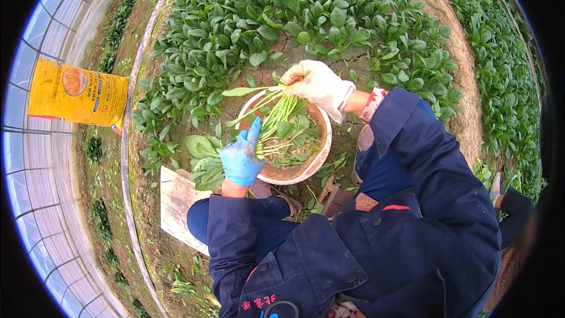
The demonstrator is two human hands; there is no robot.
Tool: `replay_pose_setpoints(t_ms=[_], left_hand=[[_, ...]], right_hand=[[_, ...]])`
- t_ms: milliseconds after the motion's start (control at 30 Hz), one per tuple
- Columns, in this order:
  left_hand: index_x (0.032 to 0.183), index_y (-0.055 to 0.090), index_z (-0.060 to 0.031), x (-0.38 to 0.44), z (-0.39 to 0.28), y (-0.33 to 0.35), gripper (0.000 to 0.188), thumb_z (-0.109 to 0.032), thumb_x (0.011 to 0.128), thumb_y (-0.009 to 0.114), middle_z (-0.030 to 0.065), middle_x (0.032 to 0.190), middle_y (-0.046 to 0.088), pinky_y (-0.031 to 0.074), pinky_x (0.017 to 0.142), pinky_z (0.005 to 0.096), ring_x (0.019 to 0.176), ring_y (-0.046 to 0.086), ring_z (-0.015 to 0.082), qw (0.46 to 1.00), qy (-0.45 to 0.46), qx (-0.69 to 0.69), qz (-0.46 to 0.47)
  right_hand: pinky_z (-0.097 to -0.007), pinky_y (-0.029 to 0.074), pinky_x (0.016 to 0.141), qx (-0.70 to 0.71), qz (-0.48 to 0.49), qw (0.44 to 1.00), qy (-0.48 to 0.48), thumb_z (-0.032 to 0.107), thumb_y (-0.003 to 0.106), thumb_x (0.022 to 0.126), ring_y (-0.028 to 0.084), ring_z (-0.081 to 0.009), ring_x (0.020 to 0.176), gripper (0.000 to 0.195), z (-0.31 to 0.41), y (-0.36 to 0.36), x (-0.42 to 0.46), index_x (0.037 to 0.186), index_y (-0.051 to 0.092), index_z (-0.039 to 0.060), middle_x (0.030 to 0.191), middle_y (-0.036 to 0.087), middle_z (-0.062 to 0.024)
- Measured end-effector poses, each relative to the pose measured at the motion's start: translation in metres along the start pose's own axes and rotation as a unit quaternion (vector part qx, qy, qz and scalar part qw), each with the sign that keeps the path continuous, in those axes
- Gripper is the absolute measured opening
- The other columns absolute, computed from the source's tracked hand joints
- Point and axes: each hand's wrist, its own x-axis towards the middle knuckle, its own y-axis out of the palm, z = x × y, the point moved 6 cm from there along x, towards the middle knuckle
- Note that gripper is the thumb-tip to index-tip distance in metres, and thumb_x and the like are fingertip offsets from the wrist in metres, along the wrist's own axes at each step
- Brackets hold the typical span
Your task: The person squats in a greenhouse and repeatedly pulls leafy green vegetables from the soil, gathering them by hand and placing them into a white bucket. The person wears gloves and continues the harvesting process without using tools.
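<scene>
My left hand (242, 157), in a blue glove, grips a bunch of leafy greens, likely spinach (201, 152). Its broad leaves stick out to the left, and pale cut-looking stem ends point right. In a white glove, my right hand (315, 86) pinches some thin stems and a leaf above the far rim of a round basin (324, 141). Long green stems (284, 112) stretch between the two hands over the basin. Inside it lie loose leaves and stem scraps (302, 157) on a brownish bottom. My gloved fingers hide part of both holds.
Dense rows of leafy plants (247, 17) grow ahead, with another bed (499, 66) at right. A yellow printed bag (79, 92) lies left beyond a pale hose or strip (128, 141). A whitish board (181, 207) is by my left knee. Part of another person (512, 207) shows at far right.
</scene>
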Motion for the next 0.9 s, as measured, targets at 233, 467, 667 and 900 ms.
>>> replay_pose_setpoints(t_ms=[233,467,667,900], left_hand=[[0.135,0.054,-0.0132,0.002,-0.002,0.002,0.072,-0.008,0.067,0.076,0.0132,0.112,0.067,0.055,0.074,0.0323,0.085,0.069,0.0258,0.992,-0.07,-0.091,0.051],[0.13,0.059,-0.0164,0.001,0.004,0.005,0.066,-0.009,0.066,0.074,0.0103,0.11,0.068,0.055,0.078,0.0304,0.087,0.069,0.0261,0.971,-0.054,-0.225,-0.056],[0.127,0.06,-0.0095,0.0,0.006,-0.002,0.059,-0.004,0.069,0.071,0.0117,0.104,0.071,0.054,0.079,0.0294,0.087,0.07,0.0222,0.945,-0.125,-0.301,-0.028],[0.113,0.063,0.0019,-0.003,0.013,0.005,0.039,-0.001,0.076,0.072,0.0096,0.097,0.072,0.052,0.08,0.0281,0.087,0.067,0.0123,0.915,-0.149,-0.374,0.002]], right_hand=[[-0.0301,0.054,0.074,0.166,-0.052,0.982,-0.068,-0.005,0.067,0.081,0.067,-0.0184,0.081,0.011,0.001,-0.01,0.005,0.09,0.061,-0.0017,0.085,0.068,-0.0105],[-0.0304,0.054,0.068,0.238,-0.11,0.963,-0.064,-0.003,0.065,0.083,0.067,-0.0189,0.072,0.004,0.021,-0.024,0.002,0.083,0.061,-0.0033,0.081,0.068,-0.0129],[-0.0292,0.058,0.07,0.281,-0.178,0.938,-0.096,0.002,0.064,0.089,0.068,-0.0197,0.07,0.009,0.031,-0.065,0.015,0.086,0.059,-0.0043,0.086,0.068,-0.0146],[-0.0295,0.048,0.089,-0.318,-0.044,0.924,-0.21,0.011,0.069,0.082,0.062,-0.0189,0.101,0.035,0.027,-0.055,0.014,0.115,0.064,0.0017,0.113,0.067,-0.0112]])
